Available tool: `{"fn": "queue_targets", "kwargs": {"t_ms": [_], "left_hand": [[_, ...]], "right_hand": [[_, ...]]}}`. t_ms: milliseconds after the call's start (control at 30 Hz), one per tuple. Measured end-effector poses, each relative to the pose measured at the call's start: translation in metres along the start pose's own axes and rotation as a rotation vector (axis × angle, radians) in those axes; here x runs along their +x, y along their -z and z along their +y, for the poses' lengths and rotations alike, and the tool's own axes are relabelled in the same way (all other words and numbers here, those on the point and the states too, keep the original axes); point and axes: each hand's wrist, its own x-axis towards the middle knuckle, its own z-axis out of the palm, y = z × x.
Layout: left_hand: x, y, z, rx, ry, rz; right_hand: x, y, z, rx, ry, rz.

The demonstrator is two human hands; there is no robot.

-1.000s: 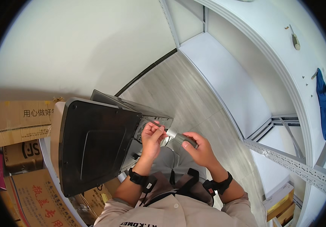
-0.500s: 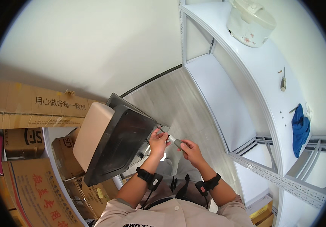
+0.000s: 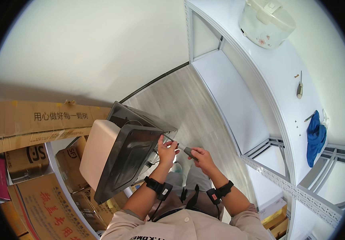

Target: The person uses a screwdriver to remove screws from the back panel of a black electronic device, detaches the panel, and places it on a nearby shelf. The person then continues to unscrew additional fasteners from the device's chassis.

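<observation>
Your right hand [image 3: 204, 161] was wrapped around the grey handle of a screwdriver [image 3: 189, 152], and your left hand [image 3: 167, 153] was at its shaft, beside the edge of the appliance [image 3: 129, 158]; whether those left fingers were pinched on the shaft or merely next to it, I could not tell. The appliance stood tilted ahead of you and to your left, near the long cardboard box [image 3: 60, 117]. The likeliest trouble, I judged, was a slip: a shaft out of line could have jabbed your left fingertips or scratched the casing. A hard push might have rocked the appliance, since neither hand plainly braced it, and a loose fastener could have dropped to the floor [image 3: 180, 96]. The screwdriver's tip was hard to make out near your left fingers, and whatever supported the appliance was hidden. The specks [image 3: 297, 127] on the white shelf [image 3: 276, 76] were too small to identify, perhaps screws.
</observation>
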Motion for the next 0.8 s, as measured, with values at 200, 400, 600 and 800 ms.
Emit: {"fn": "queue_targets", "kwargs": {"t_ms": [200, 400, 600, 800], "left_hand": [[-0.0008, -0.0006, 0.0014, 0.021, 0.004, 0.002], [-0.0021, -0.0004, 0.0033, 0.006, 0.000, 0.007], [0.0007, 0.0027, 0.0026, -0.011, 0.001, 0.008], [-0.0026, -0.0026, 0.0085, -0.016, 0.057, 0.008]], "right_hand": [[-0.0007, 0.0006, 0.0000, 0.025, 0.001, -0.011], [-0.0059, -0.0027, -0.0030, 0.017, 0.004, -0.018], [-0.0072, -0.0048, -0.0058, 0.038, -0.025, -0.025], [-0.0038, -0.0043, -0.0021, -0.355, 0.207, 0.074]]}}
